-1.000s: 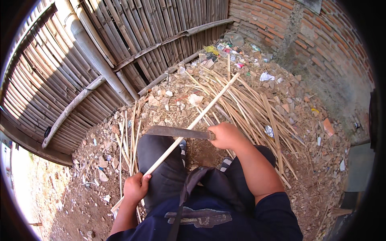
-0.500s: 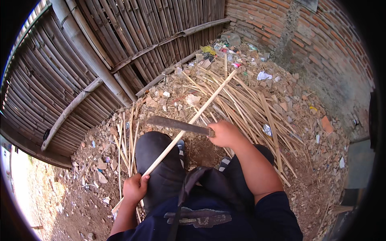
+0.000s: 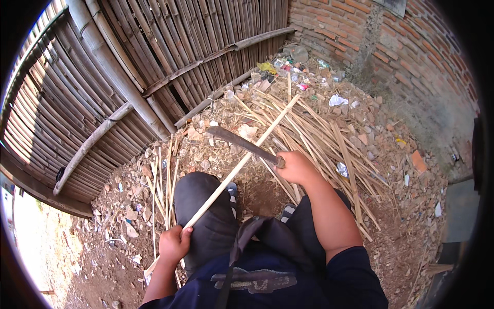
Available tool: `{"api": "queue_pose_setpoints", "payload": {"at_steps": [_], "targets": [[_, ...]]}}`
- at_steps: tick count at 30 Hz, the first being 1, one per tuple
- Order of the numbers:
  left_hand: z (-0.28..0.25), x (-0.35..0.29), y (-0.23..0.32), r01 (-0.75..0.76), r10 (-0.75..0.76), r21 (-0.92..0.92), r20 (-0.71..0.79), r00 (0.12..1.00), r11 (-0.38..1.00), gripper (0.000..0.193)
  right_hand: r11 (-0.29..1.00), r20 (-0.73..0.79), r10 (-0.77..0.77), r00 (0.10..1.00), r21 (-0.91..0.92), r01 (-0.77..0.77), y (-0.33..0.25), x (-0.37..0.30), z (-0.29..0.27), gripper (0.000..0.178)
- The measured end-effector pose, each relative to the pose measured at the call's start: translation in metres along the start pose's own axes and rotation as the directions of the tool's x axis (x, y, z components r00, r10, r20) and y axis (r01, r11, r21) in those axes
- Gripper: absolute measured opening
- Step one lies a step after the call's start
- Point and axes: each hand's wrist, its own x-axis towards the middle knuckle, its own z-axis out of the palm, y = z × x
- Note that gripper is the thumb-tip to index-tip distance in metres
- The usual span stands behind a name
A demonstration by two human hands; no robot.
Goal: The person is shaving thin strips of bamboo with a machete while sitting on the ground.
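A long pale bamboo strip [image 3: 218, 191] slants from beside my left hip across my left knee, up toward the far pile. Near its lower end my left hand [image 3: 175, 243] is closed around it. My right hand [image 3: 294, 167] grips the handle of a machete [image 3: 237, 139], whose dark blade points left and away. The blade crosses the strip about two-thirds of the way up; whether it touches I cannot tell. Ahead and to the right lies a loose pile of split bamboo strips [image 3: 321, 141]. Several more strips [image 3: 163, 190] lie left of my left knee.
A bamboo fence [image 3: 170, 46] with a thick leaning pole [image 3: 110, 67] stands at the left and back. A brick wall [image 3: 411, 62] closes the right side. Rubble and litter cover the ground, including a white crumpled wrapper [image 3: 337, 100] and a broken brick [image 3: 418, 161].
My right hand has moved slightly right and away from me, and the machete's tip has swung up and to the right. My left hand and the strip have barely moved.
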Motion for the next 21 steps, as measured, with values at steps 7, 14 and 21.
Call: {"api": "queue_pose_setpoints", "payload": {"at_steps": [7, 14, 21], "targets": [[-0.002, 0.0, 0.001, 0.044, -0.044, -0.001, 0.016, 0.999, 0.999, 0.049, 0.964, 0.064, -0.227, 0.972, -0.131, 0.234, -0.025, -0.011, 0.014, 0.026], [-0.002, 0.0, 0.002, 0.029, -0.028, -0.02, 0.021, 0.999, 0.999, 0.049, 0.988, 0.085, -0.125, 0.989, -0.079, 0.132, -0.009, 0.0, -0.003, 0.021], [-0.002, 0.0, 0.004, 0.04, -0.039, -0.011, 0.025, 0.999, 0.999, 0.048, 1.0, -0.001, 0.011, 1.0, -0.013, -0.011, 0.0, -0.003, 0.0, 0.028]]}}
